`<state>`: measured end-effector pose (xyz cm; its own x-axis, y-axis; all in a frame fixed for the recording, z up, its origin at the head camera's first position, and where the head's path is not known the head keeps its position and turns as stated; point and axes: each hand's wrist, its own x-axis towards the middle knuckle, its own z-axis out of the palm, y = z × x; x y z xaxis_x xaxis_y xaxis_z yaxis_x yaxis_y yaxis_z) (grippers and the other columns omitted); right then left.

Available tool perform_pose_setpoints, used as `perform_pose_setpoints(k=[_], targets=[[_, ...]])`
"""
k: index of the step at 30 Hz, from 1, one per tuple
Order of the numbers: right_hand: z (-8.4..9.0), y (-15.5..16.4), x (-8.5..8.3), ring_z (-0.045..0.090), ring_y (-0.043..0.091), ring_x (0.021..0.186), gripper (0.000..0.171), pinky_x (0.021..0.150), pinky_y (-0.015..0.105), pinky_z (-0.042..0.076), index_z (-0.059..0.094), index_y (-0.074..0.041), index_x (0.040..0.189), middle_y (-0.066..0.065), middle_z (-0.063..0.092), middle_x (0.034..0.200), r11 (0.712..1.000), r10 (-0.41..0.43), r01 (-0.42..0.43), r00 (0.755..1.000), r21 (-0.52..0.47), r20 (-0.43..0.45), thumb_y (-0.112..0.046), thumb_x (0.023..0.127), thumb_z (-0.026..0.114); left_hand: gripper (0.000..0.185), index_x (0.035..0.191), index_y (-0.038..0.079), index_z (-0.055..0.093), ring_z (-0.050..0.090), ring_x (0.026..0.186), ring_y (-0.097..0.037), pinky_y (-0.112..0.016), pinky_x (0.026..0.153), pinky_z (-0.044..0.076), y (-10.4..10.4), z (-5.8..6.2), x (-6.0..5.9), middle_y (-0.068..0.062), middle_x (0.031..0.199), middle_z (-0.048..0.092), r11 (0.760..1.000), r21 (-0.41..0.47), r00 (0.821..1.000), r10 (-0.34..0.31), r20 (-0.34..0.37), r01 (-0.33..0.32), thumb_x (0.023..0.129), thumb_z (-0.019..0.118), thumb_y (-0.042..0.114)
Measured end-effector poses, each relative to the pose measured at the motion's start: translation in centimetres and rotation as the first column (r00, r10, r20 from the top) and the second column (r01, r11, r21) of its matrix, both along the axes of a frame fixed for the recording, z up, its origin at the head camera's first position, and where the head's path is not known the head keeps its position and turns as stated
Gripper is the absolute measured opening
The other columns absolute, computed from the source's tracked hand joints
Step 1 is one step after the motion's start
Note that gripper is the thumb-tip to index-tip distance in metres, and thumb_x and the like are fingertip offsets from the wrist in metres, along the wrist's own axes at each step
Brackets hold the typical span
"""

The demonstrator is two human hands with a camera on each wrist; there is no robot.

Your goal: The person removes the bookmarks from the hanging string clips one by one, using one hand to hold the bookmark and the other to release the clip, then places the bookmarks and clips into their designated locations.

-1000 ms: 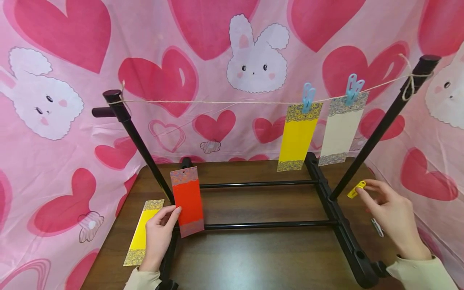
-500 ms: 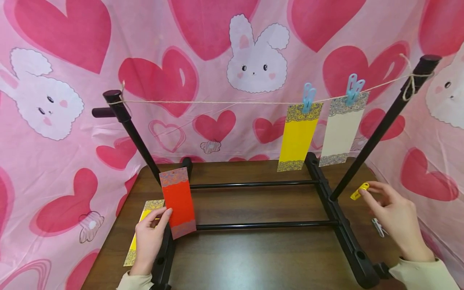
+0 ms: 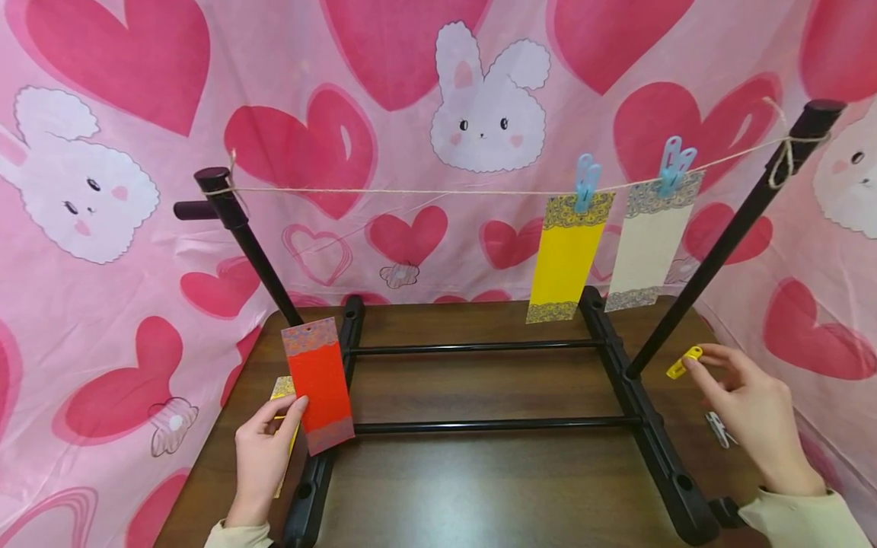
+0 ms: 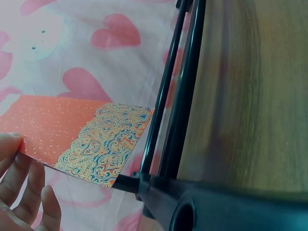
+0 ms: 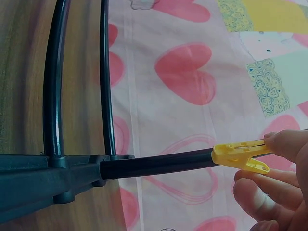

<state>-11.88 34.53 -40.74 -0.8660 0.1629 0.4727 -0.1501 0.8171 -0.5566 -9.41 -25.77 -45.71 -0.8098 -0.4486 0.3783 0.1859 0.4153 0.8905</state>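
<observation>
Between thumb and fingers, my left hand (image 3: 263, 449) pinches the left edge of a red card (image 3: 320, 392) with patterned bands at both ends and a small hole near its top. In the left wrist view the red card (image 4: 62, 127) shows its ornate band. My right hand (image 3: 754, 415) holds a yellow clothespin (image 3: 684, 362) by its handles, to the right of the rack. From the string (image 3: 411, 190), light blue clothespins (image 3: 587, 183) hang a yellow card (image 3: 565, 259) and a cream card (image 3: 651, 243). Partly hidden behind the left hand, another yellow card (image 3: 283, 387) lies on the table.
A black rack frame (image 3: 493, 424) stands on the brown wooden table (image 3: 479, 487), its left post (image 3: 263, 266) and right post (image 3: 726, 243) carrying the string. Near my right wrist lies a whitish clothespin (image 3: 718, 430). Pink cloth (image 3: 397, 152) with hearts and rabbits surrounds the table.
My left hand has moved left with the red card, now covering more of the yellow card on the table. My right hand, with the yellow clothespin, has shifted slightly right.
</observation>
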Motion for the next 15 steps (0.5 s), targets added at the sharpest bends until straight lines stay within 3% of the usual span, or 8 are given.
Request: perform_pose_setpoints(k=[7,11,14,15], targets=[[-0.3,0.3,-0.1,0.054,-0.011,0.047,0.034,0.042,0.02,0.039,0.067,0.001,0.124,0.028,0.074,0.103,1.0,-0.015,0.015,1.0,0.01,0.005,-0.015,0.095,0.077,0.012,0.102,-0.005,0.078,0.066,0.07,-0.004,-0.01,0.065,0.05,-1.0,-0.1,0.3,0.016,0.085,0.073,1.0,-0.003,1.0,0.005,0.016,-0.005,0.09,0.078,-0.002],[-0.4,0.6,-0.1,0.05,-0.015,0.05,0.033,0.043,0.02,0.037,0.068,0.001,0.122,0.032,0.072,0.104,1.0,-0.022,0.022,1.0,0.02,0.003,-0.017,0.095,0.077,0.012,0.103,-0.003,0.079,0.065,0.071,-0.001,-0.01,0.065,0.05,-1.5,-0.1,0.6,0.019,0.085,0.073,1.0,-0.015,0.999,0.018,0.033,-0.018,0.091,0.078,-0.001],[-0.6,0.9,0.0,0.048,-0.018,0.053,0.032,0.044,0.02,0.037,0.069,0.0,0.12,0.025,0.076,0.1,0.999,-0.029,0.029,1.0,0.027,-0.007,-0.018,0.094,0.078,0.013,0.104,-0.003,0.079,0.064,0.073,0.0,-0.01,0.067,0.05,-1.7,-0.1,0.6,0.02,0.085,0.072,0.999,-0.022,0.999,0.03,0.043,-0.029,0.091,0.078,0.0],[-0.7,1.0,0.0,0.048,-0.018,0.054,0.032,0.044,0.02,0.037,0.07,0.0,0.119,0.011,0.079,0.095,0.999,-0.03,0.03,1.0,0.027,-0.01,-0.018,0.094,0.078,0.013,0.104,-0.003,0.079,0.064,0.074,0.0,-0.01,0.068,0.05,-1.8,-0.1,0.7,0.02,0.085,0.072,0.999,-0.022,0.998,0.034,0.045,-0.033,0.091,0.078,0.0]])
